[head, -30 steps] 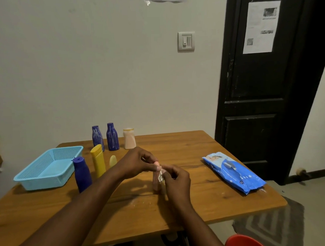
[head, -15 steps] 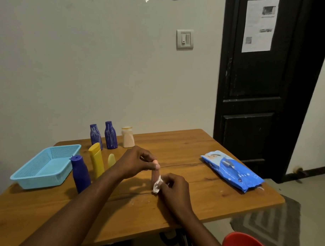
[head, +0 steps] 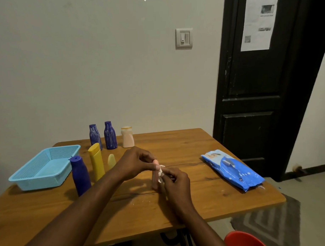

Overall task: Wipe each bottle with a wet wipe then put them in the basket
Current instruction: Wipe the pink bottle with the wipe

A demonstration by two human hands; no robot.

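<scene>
A slim pink bottle (head: 155,180) stands upright on the wooden table (head: 197,200), near its middle. My left hand (head: 135,163) pinches its top. My right hand (head: 175,183) holds a crumpled white wet wipe (head: 160,173) against the bottle's upper side. A light blue basket (head: 31,180) with nothing in it sits at the table's left. Beside it stand a dark blue bottle (head: 80,176), a yellow bottle (head: 96,162) and a small pale yellow one (head: 111,161). Two blue bottles (head: 110,135) and a peach bottle (head: 127,137) stand at the back.
A blue pack of wet wipes (head: 233,169) lies on the table's right side. A black door (head: 263,82) is behind it. A red seat (head: 243,240) shows under the table's near edge, and a grey patterned rug (head: 268,224) lies on the floor.
My right hand has moved the wipe from low on the pink bottle up toward its top. My left hand has kept its pinch on the bottle's top.
</scene>
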